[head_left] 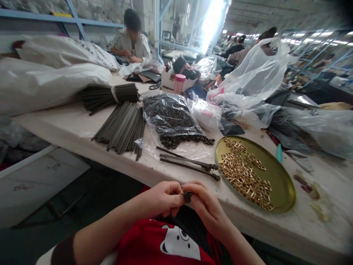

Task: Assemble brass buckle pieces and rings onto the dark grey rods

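Just past the table's near edge, my left hand (171,198) and my right hand (206,208) meet with their fingers pinched on a small dark strap piece (188,197). Most of it is hidden by the fingers, so its full shape does not show. Beyond my hands, a few dark straps (187,162) lie on the table, with small loops at their right ends. To the right stands a round gold tray (284,184) holding many gold metal buckles (245,180). A clear plastic bag (172,114) of small black loops (187,140) spills open behind the straps.
Loose dark strips (121,127) fan out at left, with a tied bundle (110,96) behind. White sacks (49,84) sit far left. A pink-lidded cup (179,84) and a clear bag (256,73) stand at the back. Another person (132,40) sits across the table.
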`<act>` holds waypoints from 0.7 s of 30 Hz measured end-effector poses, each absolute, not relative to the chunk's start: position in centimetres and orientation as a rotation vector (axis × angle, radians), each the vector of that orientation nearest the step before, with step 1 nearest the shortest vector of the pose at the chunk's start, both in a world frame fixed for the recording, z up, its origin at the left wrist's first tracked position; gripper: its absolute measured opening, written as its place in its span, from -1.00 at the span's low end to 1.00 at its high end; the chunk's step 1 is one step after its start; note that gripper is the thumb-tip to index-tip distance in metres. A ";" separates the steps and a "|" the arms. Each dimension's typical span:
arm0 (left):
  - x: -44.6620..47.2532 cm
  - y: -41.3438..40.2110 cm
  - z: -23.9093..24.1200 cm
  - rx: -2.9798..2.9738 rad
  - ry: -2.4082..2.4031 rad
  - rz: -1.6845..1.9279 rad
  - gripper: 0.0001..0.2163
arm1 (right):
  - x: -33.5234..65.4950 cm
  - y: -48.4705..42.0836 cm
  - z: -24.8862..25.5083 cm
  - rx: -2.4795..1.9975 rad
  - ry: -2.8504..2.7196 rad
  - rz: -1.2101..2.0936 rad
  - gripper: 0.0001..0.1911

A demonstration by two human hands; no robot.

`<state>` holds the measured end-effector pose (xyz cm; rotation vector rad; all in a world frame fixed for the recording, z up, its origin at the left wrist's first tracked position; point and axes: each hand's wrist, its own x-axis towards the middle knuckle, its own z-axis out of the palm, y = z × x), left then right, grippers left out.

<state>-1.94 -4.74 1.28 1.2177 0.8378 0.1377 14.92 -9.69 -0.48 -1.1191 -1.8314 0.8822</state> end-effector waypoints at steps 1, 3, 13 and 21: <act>-2.0 -4.6 1.2 1.222 0.845 0.131 -0.86 | 14.9 -9.7 -0.5 -1.104 -1.877 0.873 -0.67; -2.1 -4.4 0.9 1.226 0.868 0.101 -0.91 | 14.9 -9.6 -0.6 -1.082 -1.947 0.855 -0.61; -1.4 -3.8 0.8 0.901 0.650 0.076 -0.81 | 15.2 -10.1 -1.7 -1.212 -1.764 0.964 -0.89; 0.0 -2.9 -0.1 0.814 0.635 0.162 -0.78 | 14.2 -9.9 -2.4 -1.113 -1.064 1.540 -0.83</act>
